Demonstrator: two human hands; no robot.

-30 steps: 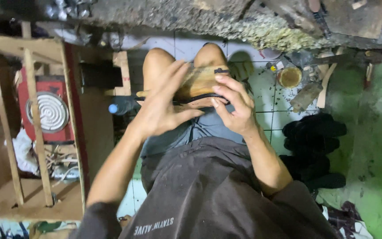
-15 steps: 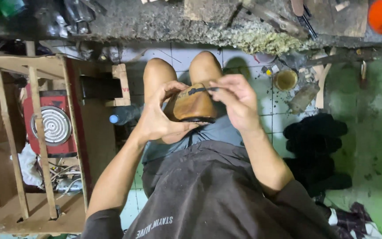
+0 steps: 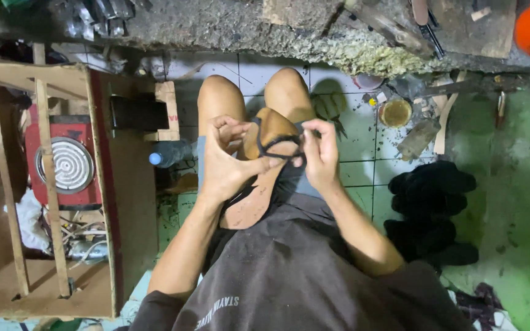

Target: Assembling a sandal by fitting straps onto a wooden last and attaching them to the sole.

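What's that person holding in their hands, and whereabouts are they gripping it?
A tan sandal sole with a black strap. The left hand grips the sole's edge near the middle, thumb across it; the right hand pinches the strap at the sole's right edge.

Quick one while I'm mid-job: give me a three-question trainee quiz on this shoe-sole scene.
1. True or false: both hands touch the tan sole.
2. Multiple choice: the black strap lies A) across the sole, B) on the red stove, C) on the pile of black pieces.
3. Fill in: the blue-capped bottle lies on the person's ____ side.

Key:
1. True: the left hand grips the sole from the side, and the right hand pinches the strap at its edge.
2. A.
3. Left.
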